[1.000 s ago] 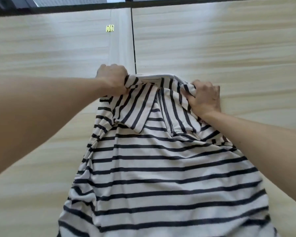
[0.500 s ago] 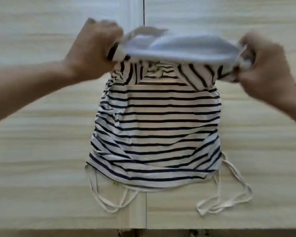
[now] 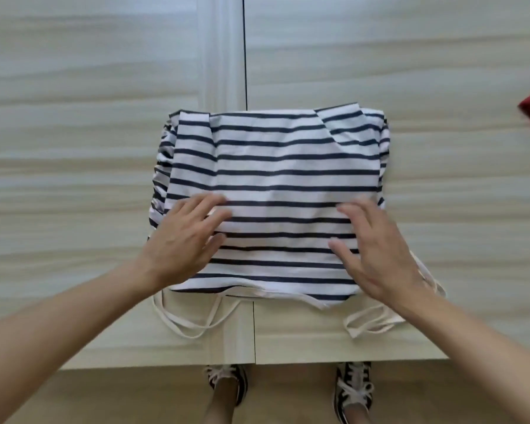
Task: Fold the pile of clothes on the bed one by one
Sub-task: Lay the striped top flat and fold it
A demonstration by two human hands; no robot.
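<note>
Squarely under the left fingers (image 3: pixel 202 205) and right fingers (image 3: pixel 354 212), striped shirt (image 3: pixel 276 166).

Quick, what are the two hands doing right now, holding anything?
Left hand: open, fingers spread flat on the striped garment, holding nothing.
Right hand: open, flat on the same garment, holding nothing.

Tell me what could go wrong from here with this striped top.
1. The white ties trail loose below the striped top; another fold could leave them dangling or tangled.
2. Its left side is bunched; the left hand and right hand, flat on it, may press creases in.
3. It lies close to the near edge of the wooden surface; dragging it closer might slide it off.
</note>
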